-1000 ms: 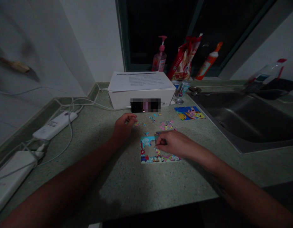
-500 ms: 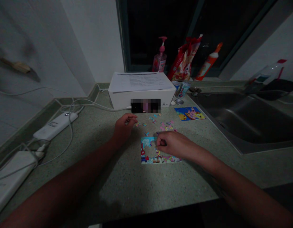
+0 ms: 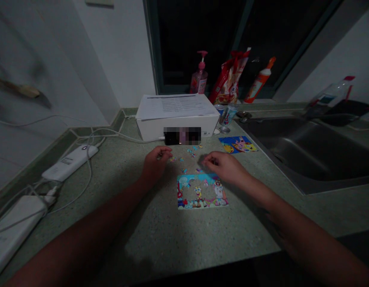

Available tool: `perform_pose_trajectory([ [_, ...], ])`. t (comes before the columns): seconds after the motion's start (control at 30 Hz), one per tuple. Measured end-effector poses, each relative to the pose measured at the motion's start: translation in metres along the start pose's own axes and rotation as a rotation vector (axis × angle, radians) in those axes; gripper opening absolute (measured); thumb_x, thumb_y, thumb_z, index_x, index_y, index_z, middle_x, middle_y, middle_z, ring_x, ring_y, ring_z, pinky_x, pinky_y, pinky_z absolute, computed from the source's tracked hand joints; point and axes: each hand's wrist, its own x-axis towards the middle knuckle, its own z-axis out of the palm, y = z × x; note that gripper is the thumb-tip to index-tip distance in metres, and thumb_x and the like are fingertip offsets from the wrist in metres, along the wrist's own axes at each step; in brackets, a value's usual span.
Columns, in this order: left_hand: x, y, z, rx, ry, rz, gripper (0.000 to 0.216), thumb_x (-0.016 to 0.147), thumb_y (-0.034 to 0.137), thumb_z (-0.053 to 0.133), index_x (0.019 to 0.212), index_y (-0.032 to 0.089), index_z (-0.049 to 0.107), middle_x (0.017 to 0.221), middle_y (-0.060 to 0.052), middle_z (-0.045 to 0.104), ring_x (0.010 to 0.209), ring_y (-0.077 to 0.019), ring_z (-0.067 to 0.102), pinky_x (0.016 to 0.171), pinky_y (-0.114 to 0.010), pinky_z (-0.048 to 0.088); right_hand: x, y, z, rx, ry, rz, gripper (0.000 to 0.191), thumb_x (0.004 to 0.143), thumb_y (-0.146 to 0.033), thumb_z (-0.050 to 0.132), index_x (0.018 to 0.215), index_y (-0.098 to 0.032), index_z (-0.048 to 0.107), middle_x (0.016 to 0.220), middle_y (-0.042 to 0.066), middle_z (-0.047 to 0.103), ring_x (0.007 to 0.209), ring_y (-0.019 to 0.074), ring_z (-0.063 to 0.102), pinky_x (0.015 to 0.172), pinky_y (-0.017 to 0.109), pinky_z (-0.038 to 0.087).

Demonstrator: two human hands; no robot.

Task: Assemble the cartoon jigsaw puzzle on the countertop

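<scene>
A partly assembled jigsaw puzzle [image 3: 198, 203] with a cartoon picture lies on the counter, its frame and a yellow figure in the middle joined, with bare gaps between. Loose puzzle pieces [image 3: 191, 152] are scattered behind it. My left hand [image 3: 158, 158] rests left of these pieces, fingers curled; whatever it may hold is hidden. Over the right part of the loose pieces hovers my right hand [image 3: 221, 163], thumb and fingers drawn together; I cannot make out anything between them. It covers the pink pieces there. A blue picture card [image 3: 238, 144] lies behind my right hand.
A phone [image 3: 182, 136] on a cable leans against a white box [image 3: 148, 128] topped with paper. White power banks [image 3: 69, 162] and cables lie at left. Cans [image 3: 230, 113] stand beside the box. The steel sink [image 3: 310, 147] is at right, a pump bottle [image 3: 199, 79] behind.
My right hand has lifted off the puzzle and moved back and right to the loose pieces, uncovering the puzzle's middle and right side. My left hand has stayed nearly in place.
</scene>
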Motion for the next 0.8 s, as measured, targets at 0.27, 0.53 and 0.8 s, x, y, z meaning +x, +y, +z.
perform_pose_trajectory([
  [0.27,0.001,0.000,0.000,0.001,-0.002,-0.004,0.020,0.084,0.033,0.059,0.093,0.020,0.072,0.082,-0.004,0.077,0.080,-0.0206,0.072,0.082,-0.036,0.056,0.017,0.035,-0.004,-0.057,0.114,0.053,0.018,0.089,-0.031,0.062,0.087,-0.023,0.078,0.086,0.009,0.078,0.073,0.0242,0.069,0.065,0.036,0.045],
  [0.53,0.001,0.000,0.000,-0.007,-0.002,0.000,0.022,0.084,0.035,0.058,0.094,0.021,0.071,0.082,-0.003,0.077,0.079,-0.0206,0.072,0.082,-0.035,0.055,0.024,0.050,0.005,-0.017,0.222,0.101,0.021,0.088,-0.034,0.059,0.085,-0.021,0.076,0.080,0.007,0.077,0.071,0.0237,0.068,0.065,0.035,0.044],
  [0.8,0.001,-0.002,0.001,0.008,0.002,0.002,0.021,0.084,0.036,0.059,0.094,0.021,0.071,0.081,-0.003,0.077,0.079,-0.0208,0.072,0.082,-0.035,0.055,0.040,0.062,0.012,0.154,0.409,0.198,0.030,0.084,-0.045,0.057,0.084,-0.020,0.074,0.077,0.008,0.076,0.070,0.0244,0.067,0.066,0.035,0.047],
])
